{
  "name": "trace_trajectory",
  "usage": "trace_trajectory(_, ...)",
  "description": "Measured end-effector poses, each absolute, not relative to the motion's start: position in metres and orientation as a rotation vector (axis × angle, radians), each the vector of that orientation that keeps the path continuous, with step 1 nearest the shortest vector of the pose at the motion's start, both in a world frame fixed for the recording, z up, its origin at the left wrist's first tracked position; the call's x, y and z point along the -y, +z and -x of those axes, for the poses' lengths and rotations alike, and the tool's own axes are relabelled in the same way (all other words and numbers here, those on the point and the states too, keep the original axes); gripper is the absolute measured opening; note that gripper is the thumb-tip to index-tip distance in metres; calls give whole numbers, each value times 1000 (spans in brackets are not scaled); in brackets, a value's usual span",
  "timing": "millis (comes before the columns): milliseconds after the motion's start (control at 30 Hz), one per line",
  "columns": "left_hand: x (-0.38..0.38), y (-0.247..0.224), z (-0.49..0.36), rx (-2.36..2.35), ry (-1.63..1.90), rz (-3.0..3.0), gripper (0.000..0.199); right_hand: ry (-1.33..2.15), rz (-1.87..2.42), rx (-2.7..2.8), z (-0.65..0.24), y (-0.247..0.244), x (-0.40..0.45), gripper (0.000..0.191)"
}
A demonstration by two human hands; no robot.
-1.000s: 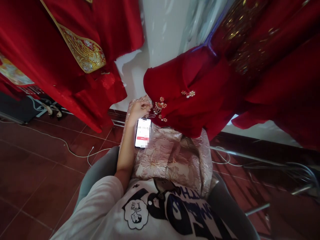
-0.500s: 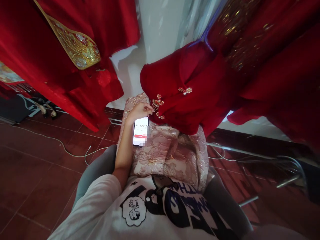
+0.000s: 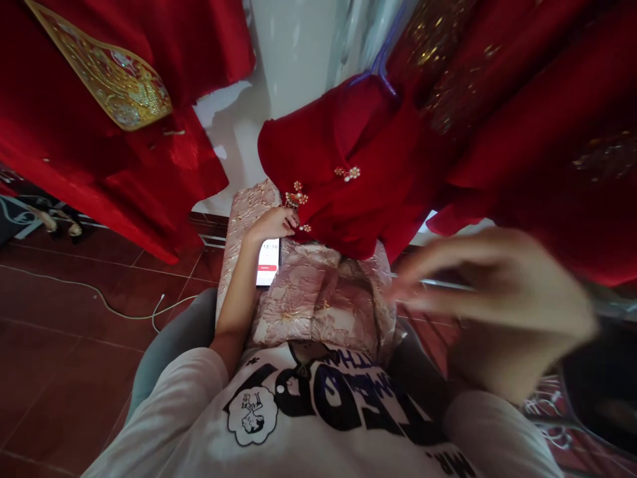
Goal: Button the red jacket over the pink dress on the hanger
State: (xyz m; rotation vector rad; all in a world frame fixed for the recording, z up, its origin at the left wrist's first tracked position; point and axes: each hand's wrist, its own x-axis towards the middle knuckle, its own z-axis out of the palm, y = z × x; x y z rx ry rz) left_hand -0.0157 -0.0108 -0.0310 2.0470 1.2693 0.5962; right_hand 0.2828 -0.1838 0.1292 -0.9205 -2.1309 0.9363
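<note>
Left hand [image 3: 275, 224] at the near-left edge of the red garment [image 3: 333, 206]; fingers curled in against the cloth, right beside the beaded ornament [image 3: 294, 196]; can't tell whether they pinch fabric or bead strands. Right hand [image 3: 507, 292] raised on the right, well apart from the garment and close to the camera; motion-blurred; thumb and forefinger stretched toward the left, tips near each other, gap behind them; can't tell if anything thin is between the tips.

Garment sits ahead of the torso, purple hanger [image 3: 382, 65] at its far side, lower part lying over the pink brocade cloth [image 3: 288, 318] on the lap; second flower ornament [image 3: 348, 174] further up the garment, clear of both hands. Phone [image 3: 267, 269] lies on the brocade just below the left hand, which covers its top; lit screen, red button, digits partly hidden. Red gown with gold panel [image 3: 137, 99] hangs left; pale cable [image 3: 107, 309] on the tiled floor [image 3: 44, 378].
</note>
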Motion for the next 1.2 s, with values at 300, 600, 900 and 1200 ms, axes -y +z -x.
trace_trajectory(300, 16, -24, 0, -1534, 497, -2334, 21, 1367, 1191, 1957, -249, 27, 61, 18)
trace_trajectory(600, 22, -17, -9, -1551, 425, -2448, 11, 1058, 1309, 1964, -222, -27, 40, 16)
trace_trajectory(900, 13, -28, -5, -1453, 590, -2294, 16, 964, 1328, 1845, -204, -43, 37, 15)
trace_trajectory(1200, 9, -35, -6, -1399, 733, -2141, 26, 917, 1304, 1741, -198, -49, 39, 8)
